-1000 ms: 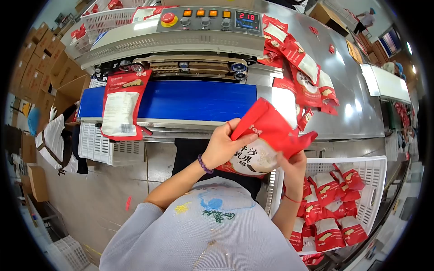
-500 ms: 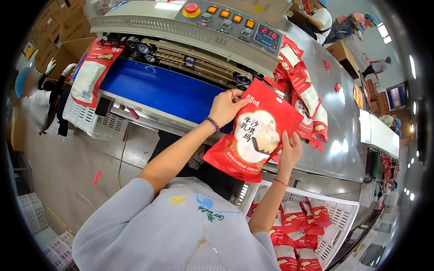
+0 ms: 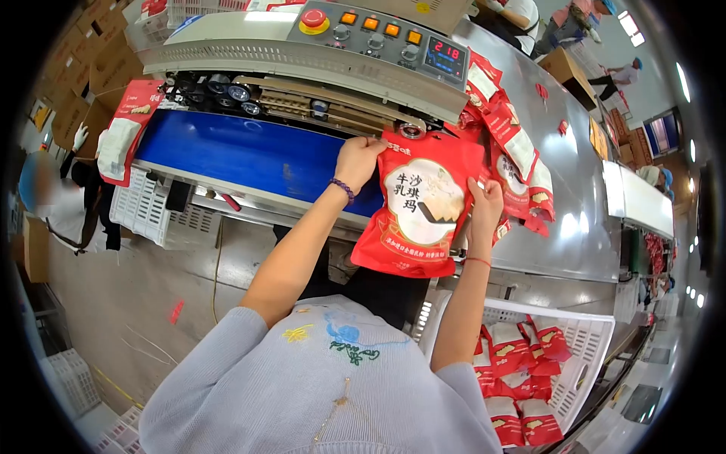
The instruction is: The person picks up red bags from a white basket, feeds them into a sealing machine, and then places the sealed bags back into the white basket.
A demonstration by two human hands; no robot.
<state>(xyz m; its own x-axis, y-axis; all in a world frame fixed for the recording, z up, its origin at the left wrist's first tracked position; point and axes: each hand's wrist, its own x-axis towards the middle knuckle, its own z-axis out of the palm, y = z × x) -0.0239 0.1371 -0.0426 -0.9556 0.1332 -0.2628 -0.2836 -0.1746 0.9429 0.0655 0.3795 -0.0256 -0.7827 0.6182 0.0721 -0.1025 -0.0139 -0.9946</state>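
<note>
Between my two hands is a red snack pouch (image 3: 423,204) with a white label, its printed front toward me. My left hand (image 3: 358,163) pinches the pouch's upper left edge. On its right edge, my right hand (image 3: 484,204) grips with thumb and fingers. The pouch's top edge lies at the intake end of a band sealing machine (image 3: 302,53), just below a small roller. Whether the edge is inside the rollers cannot be made out. Another red pouch (image 3: 128,132) stands at the far left end of the blue conveyor belt (image 3: 242,155).
Several red pouches (image 3: 514,151) lie on the steel table (image 3: 567,197) at right. A white crate (image 3: 582,356) below holds more pouches. The control panel (image 3: 370,34) has a red stop button and reads 218. A co-worker (image 3: 60,197) stands at left beside cardboard boxes (image 3: 83,60).
Both hands have brought the pouch up to the machine's intake and turned it more upright. The pouch at the belt's far end has moved further left.
</note>
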